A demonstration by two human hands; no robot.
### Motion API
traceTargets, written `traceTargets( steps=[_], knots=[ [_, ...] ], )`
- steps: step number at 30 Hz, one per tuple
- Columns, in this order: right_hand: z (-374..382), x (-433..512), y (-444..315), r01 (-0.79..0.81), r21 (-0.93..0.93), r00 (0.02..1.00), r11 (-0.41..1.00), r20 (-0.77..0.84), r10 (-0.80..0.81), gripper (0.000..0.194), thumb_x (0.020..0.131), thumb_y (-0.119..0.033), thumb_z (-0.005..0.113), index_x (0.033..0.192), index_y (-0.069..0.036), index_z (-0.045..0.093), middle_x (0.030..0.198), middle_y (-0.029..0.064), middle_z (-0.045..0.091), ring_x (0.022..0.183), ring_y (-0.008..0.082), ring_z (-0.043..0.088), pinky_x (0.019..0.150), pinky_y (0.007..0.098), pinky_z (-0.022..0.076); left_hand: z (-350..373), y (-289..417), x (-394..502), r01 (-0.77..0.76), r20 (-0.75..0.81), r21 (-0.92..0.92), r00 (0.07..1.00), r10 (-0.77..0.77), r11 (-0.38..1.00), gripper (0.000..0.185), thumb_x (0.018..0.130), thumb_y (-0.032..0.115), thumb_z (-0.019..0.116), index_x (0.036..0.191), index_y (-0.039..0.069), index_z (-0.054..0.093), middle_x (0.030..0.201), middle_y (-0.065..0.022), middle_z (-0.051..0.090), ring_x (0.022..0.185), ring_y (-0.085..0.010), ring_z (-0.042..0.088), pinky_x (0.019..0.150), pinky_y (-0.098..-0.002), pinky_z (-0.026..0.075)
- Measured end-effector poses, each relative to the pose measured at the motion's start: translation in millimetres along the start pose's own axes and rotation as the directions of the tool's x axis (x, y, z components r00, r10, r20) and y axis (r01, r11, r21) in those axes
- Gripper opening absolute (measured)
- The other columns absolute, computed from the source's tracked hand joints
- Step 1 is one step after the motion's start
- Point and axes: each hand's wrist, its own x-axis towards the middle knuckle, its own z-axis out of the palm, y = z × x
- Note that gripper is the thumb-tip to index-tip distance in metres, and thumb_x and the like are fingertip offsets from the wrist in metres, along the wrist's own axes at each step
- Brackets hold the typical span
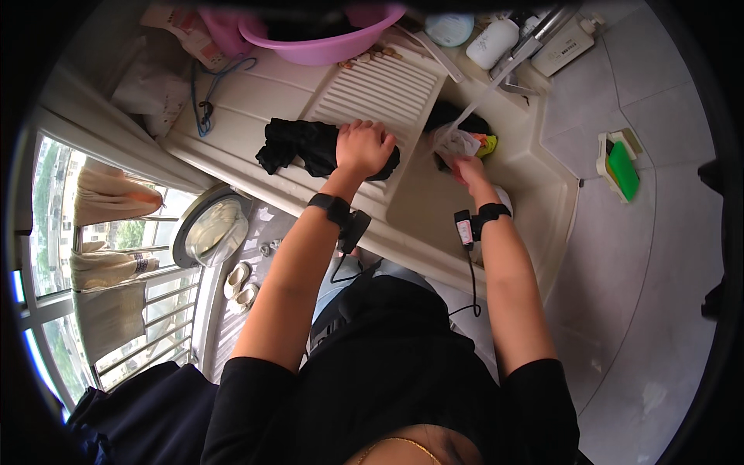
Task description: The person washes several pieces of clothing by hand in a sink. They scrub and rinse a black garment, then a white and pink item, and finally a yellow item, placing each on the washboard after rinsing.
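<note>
My left hand (363,148) presses down on a bunched black cloth (302,145), its fingers curled over it, on the ribbed washboard (378,87) of a laundry sink. In the basin (430,215) is my right hand (469,174), under a stream of water (479,104) from the metal tap (537,38). Something whitish and translucent (457,142) lies against its fingers; whether this is splashing water or thin plastic is unclear. Beside it are a dark cloth (450,116) and a yellow and orange item (488,144). The right fingers are partly hidden.
A pink basin (319,49) with dark contents stands at the back. Bottles (493,43) crowd around the tap. A blue hanger (203,99) rests on the left counter. A green brush or sponge in a holder (622,168) is on the right wall. A round washer door (212,226) stands open at left.
</note>
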Motion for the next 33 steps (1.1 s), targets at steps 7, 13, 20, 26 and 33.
traceTargets(
  steps=[7, 13, 20, 26, 33],
  knots=[
    [-84.3, -14.2, 25.3, 0.008, -0.413, 1.000, 0.911, -0.005, -0.012, 0.015, 0.080, -0.019, 0.056, 0.080, -0.006, 0.064, 0.063, 0.0037, 0.058, 0.056, 0.0143, 0.057, 0.051, 0.0293, 0.0456, -0.2, -1.2, -1.8, -0.021, 0.010, 0.014, 1.000, 0.021, 1.000, 0.027, 0.081, 0.030, 0.045, 0.080, 0.008, 0.061, 0.087, -0.0066, 0.062, 0.093, -0.0265, 0.054, 0.085, -0.0394, 0.038],
    [-136.4, -14.9, 57.9, -0.023, -0.605, 0.996, 0.796, -0.084, -0.035, 0.020, 0.077, -0.023, 0.058, 0.083, -0.007, 0.068, 0.072, 0.0105, 0.066, 0.067, 0.0233, 0.063, 0.063, 0.0352, 0.0496, 0.1, -1.8, -0.6, -0.038, 0.012, 0.007, 0.999, 0.038, 0.999, 0.027, 0.082, 0.030, 0.045, 0.079, 0.008, 0.061, 0.085, -0.0063, 0.062, 0.092, -0.0270, 0.054, 0.085, -0.0397, 0.038],
    [-141.6, -16.4, 89.1, -0.012, -0.664, 0.999, 0.747, -0.039, -0.018, 0.023, 0.076, -0.025, 0.062, 0.090, -0.008, 0.068, 0.086, 0.0121, 0.067, 0.083, 0.0263, 0.064, 0.074, 0.0357, 0.0488, -2.1, -0.5, -1.7, -0.047, 0.010, -0.001, 0.999, 0.047, 0.999, 0.027, 0.083, 0.031, 0.048, 0.080, 0.010, 0.064, 0.085, -0.0040, 0.063, 0.092, -0.0255, 0.054, 0.083, -0.0379, 0.037],
    [-131.0, -28.5, 75.9, 0.140, -0.589, 0.989, 0.796, 0.125, -0.082, 0.022, 0.079, -0.022, 0.061, 0.093, -0.007, 0.068, 0.090, 0.0119, 0.067, 0.084, 0.0250, 0.064, 0.074, 0.0337, 0.0488, -31.0, -6.3, -10.4, -0.282, -0.120, -0.296, 0.959, 0.257, 0.913, 0.020, 0.080, 0.025, 0.059, 0.088, 0.007, 0.063, 0.097, -0.0097, 0.059, 0.099, -0.0297, 0.050, 0.090, -0.0394, 0.037],
    [-96.0, -63.5, 16.7, 0.362, -0.519, 0.930, 0.774, 0.254, -0.265, 0.026, 0.082, -0.021, 0.061, 0.099, -0.003, 0.064, 0.092, 0.0123, 0.067, 0.085, 0.0218, 0.064, 0.076, 0.0313, 0.0488, -97.4, -46.4, -45.2, -0.175, -0.084, 0.298, 0.974, 0.209, 0.938, 0.066, 0.057, 0.036, 0.078, 0.117, 0.021, 0.056, 0.123, -0.0099, 0.045, 0.119, -0.0328, 0.035, 0.096, -0.0506, 0.030]
  ],
)
